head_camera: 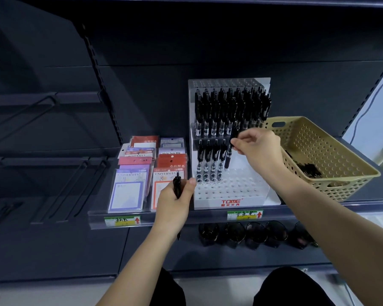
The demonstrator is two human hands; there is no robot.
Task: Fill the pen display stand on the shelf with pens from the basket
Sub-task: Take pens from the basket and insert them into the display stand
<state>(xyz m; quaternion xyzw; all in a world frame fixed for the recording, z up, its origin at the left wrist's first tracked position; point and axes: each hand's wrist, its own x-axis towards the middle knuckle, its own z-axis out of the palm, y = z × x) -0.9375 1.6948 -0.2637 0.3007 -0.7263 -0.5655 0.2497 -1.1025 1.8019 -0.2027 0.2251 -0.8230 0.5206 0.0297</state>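
Black pen (pixel 228 157), perhaps plastic, over perforated white stand (pixel 230 187)

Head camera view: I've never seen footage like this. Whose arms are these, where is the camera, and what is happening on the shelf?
There is no machine here. These are a person's two bare arms, filmed by one wide camera worn on their head and looking forward and down. On the shelf stands a white pen display stand; its back rows are full and its front tier holds only a few pens. The right hand pinches a black pen, tip down over the front holes. The left hand grips spare pens; how many is unclear. A beige basket on the right holds more, and sticky-note packs lie on the left.
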